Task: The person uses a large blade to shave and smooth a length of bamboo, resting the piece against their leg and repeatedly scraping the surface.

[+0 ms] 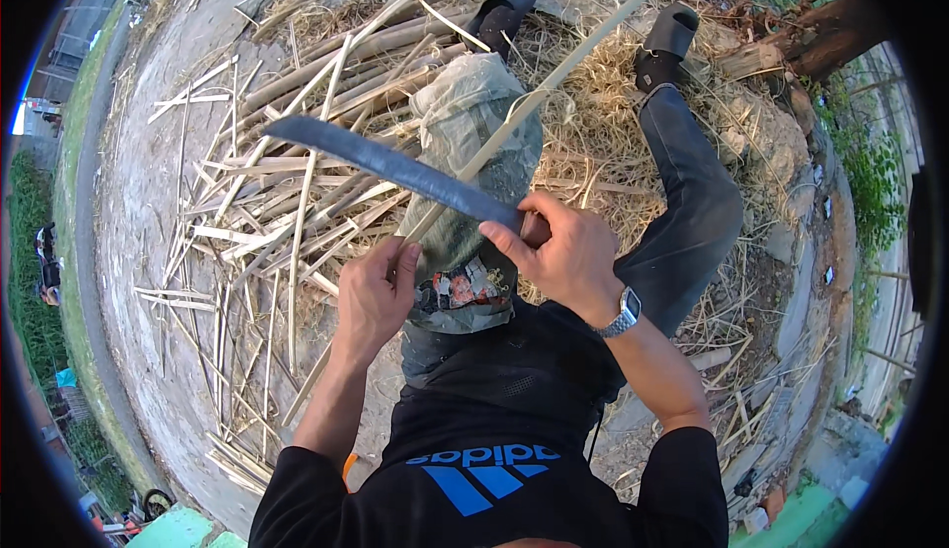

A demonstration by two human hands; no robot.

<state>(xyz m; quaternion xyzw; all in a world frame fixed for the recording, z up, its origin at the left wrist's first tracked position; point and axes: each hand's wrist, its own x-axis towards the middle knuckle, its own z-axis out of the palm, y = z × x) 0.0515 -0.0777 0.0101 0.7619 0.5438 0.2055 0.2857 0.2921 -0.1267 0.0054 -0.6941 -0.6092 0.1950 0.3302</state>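
My right hand (568,261) is wrapped round the handle of a large knife (415,174). Its long dark blade points to the left and away from me, and it lies across a pale bamboo strip (573,59). My left hand (379,286) pinches the near end of that strip, which runs up to the far right over my left leg. A thin curl of shaving (519,105) stands off the strip beyond the blade. Under the strip, a dusty greenish cloth (470,103) covers my left knee and shin, with a worn orange-and-black patch near the thigh.
Split bamboo pieces (287,177) lie heaped on the ground to the left. Curly shavings (593,153) spread between my legs and around my feet. A tree trunk (840,34) and a rough rock (761,148) stand at the right. A grassy edge (84,202) runs along the far left.
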